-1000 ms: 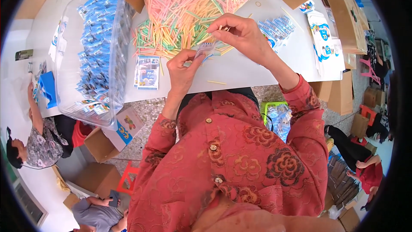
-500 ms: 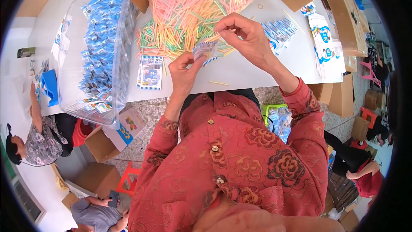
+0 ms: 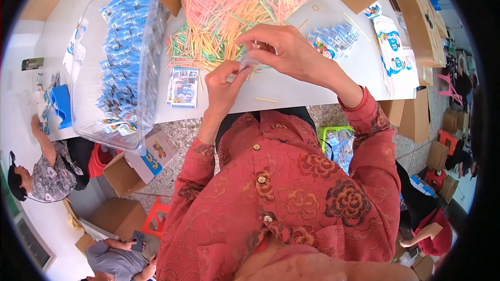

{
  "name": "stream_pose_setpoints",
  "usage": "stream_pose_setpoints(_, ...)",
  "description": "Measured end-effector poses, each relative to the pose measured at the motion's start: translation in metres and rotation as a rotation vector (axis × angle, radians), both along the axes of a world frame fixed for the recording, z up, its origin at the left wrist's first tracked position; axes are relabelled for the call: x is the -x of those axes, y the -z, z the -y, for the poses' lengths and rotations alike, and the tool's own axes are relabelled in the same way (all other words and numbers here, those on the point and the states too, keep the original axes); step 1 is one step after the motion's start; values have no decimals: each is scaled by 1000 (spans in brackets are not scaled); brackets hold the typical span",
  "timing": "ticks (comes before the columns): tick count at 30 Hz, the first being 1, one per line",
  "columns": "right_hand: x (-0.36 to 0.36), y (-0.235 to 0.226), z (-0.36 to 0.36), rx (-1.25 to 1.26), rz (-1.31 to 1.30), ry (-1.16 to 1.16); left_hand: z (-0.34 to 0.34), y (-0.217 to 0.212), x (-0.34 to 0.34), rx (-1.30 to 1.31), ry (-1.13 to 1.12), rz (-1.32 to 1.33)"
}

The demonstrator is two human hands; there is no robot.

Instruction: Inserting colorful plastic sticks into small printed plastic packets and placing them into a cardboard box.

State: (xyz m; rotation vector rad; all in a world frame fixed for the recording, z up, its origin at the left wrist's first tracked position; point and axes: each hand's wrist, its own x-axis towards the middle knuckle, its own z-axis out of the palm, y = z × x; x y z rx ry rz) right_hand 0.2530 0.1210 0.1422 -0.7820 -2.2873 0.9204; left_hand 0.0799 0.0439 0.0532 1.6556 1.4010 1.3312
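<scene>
Notes off my remote feed, head cam. L hand (image 3: 223, 84) has thumb + index pinched on small clear packet (image 3: 247, 66); it's held over wht table (image 3: 304, 92), body side of loose coloured sticks (image 3: 202, 47). R hand (image 3: 285, 53) arches in fr. the R, fingers curled, thumb nr index; what they grip, if anything, I can't tell.

Key relation, my read: packet lies btwn the hands, just body-side of R fingertips; touching or apart, can't tell. Long axis unclear: packet's crumpled, part hidden. L hand nearest, already on it. Flat printed packets (image 3: 182, 88) just L of L hand, long axis approx. fore-aft.
</scene>
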Motion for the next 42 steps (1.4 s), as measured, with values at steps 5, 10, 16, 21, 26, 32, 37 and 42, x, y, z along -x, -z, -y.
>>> stream_pose_setpoints(5,1,-13,-2,-9,-76,156,3,7,1,180,18,381)
stream_pose_setpoints(10,-9,12,-5,-163,-99,77,2,0,1,194,35,419)
stream_pose_setpoints(16,3,-6,-2,-62,-199,110,2,2,4,149,13,247)
stream_pose_setpoints(21,8,3,-4,-334,-182,10,1,-8,2,84,23,114)
stream_pose_setpoints(26,7,3,-6,-130,-127,61,1,-4,5,91,13,182)
stream_pose_setpoints(32,-1,-1,-7,245,-249,152,4,-1,5,198,56,449)
stream_pose_setpoints(37,-4,9,-8,248,-241,137,8,-7,0,240,18,483)
stream_pose_setpoints(42,-2,20,3,33,-193,183,6,-7,-5,248,-21,584)
